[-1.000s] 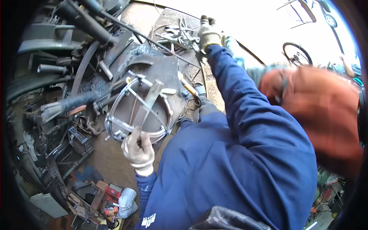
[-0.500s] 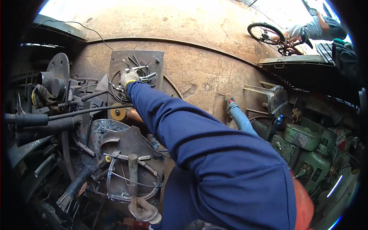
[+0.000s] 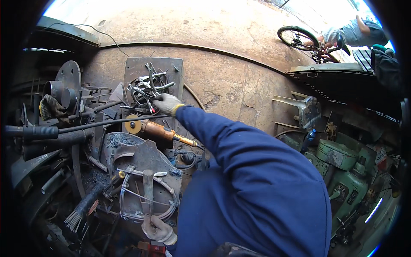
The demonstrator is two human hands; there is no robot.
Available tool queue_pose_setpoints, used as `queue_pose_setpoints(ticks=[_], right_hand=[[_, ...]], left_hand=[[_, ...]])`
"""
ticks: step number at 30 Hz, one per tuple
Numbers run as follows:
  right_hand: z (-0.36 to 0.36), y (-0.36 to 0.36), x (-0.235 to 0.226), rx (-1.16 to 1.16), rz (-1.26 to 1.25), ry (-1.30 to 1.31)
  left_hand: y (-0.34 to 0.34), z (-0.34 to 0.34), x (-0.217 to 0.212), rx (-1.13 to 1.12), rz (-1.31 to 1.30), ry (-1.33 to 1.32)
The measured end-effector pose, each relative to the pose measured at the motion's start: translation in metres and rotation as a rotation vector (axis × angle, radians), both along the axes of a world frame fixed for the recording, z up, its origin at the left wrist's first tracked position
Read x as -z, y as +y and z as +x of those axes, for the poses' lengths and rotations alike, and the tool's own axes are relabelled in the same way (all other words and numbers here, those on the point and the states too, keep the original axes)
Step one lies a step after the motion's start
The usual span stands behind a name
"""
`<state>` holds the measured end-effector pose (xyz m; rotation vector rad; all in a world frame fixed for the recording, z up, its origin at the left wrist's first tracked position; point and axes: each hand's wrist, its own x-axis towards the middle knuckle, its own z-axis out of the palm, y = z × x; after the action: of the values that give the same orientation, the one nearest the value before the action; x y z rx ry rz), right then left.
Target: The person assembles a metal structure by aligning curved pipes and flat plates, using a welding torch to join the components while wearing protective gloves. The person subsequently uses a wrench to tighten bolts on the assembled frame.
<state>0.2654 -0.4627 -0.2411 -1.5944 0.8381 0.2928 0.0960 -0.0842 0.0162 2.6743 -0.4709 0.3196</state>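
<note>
My right hand (image 3: 168,104), in a pale work glove, reaches to the near edge of a heap of metal rods and strips (image 3: 143,92) on a steel plate (image 3: 174,68). Its fingers are closed around the lower end of a dark thin rod (image 3: 150,77) that sticks up from the heap. My left hand (image 3: 157,230), gloved too, is closed at the lower end of a grey metal bar (image 3: 147,188). The bar stands over a round metal frame (image 3: 175,195) on a dark steel plate (image 3: 152,154). The fingertips of both hands are partly hidden.
A copper-coloured cylindrical tool (image 3: 158,131) with a yellow disc and a power tool (image 3: 186,158) lie between the plates. A cable (image 3: 113,122) crosses at left, above scrap metal. A green machine (image 3: 349,184) stands right. A person (image 3: 355,32) is beyond a bicycle (image 3: 299,38).
My right hand has drawn back toward me and rightward, with the dark rod at its fingers. My left hand stays at the bar. A light-blue-clad limb at centre right no longer shows.
</note>
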Motion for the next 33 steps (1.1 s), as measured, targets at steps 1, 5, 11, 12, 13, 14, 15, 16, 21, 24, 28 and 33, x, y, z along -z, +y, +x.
queue_pose_setpoints(ticks=[1,5,11,12,13,14,15,16,21,24,28,33], right_hand=[[-0.029,-0.005,0.002,0.001,-0.007,0.052],[-0.144,-0.024,0.026,-0.037,-0.131,0.282],[-0.312,-0.083,0.116,-0.536,-0.46,0.543],[-0.329,-0.096,0.126,-0.484,-0.331,0.593],[-0.332,-0.094,0.116,-0.465,-0.367,0.538],[-0.319,-0.089,0.087,-0.511,-0.29,0.559],[-0.33,-0.095,0.094,-0.539,-0.353,0.535],[-0.333,-0.095,0.102,-0.45,-0.33,0.508],[-0.316,-0.07,0.109,-0.369,-0.283,0.453],[-0.303,-0.024,0.09,-0.343,-0.286,0.339],[-0.312,0.034,0.074,-0.163,-0.038,0.195],[-0.344,0.074,0.041,-0.192,-0.111,0.22]], left_hand=[[-0.009,0.005,0.0,0.034,0.002,-0.049],[-0.007,-0.001,0.005,-0.004,0.015,-0.1],[0.003,0.001,0.019,-0.071,-0.022,-0.086],[0.0,0.005,0.011,-0.042,-0.033,-0.088],[0.004,0.002,0.013,-0.063,-0.045,-0.073],[0.0,0.002,0.009,-0.031,-0.03,-0.109],[-0.002,0.006,0.003,0.004,-0.006,-0.106],[0.0,0.003,0.002,-0.005,-0.022,-0.088],[0.011,-0.002,-0.001,0.065,-0.083,-0.046],[0.019,-0.002,0.002,0.197,-0.148,-0.083],[0.025,0.005,0.003,0.428,-0.223,-0.063],[0.041,0.001,-0.005,0.489,-0.144,0.006]])
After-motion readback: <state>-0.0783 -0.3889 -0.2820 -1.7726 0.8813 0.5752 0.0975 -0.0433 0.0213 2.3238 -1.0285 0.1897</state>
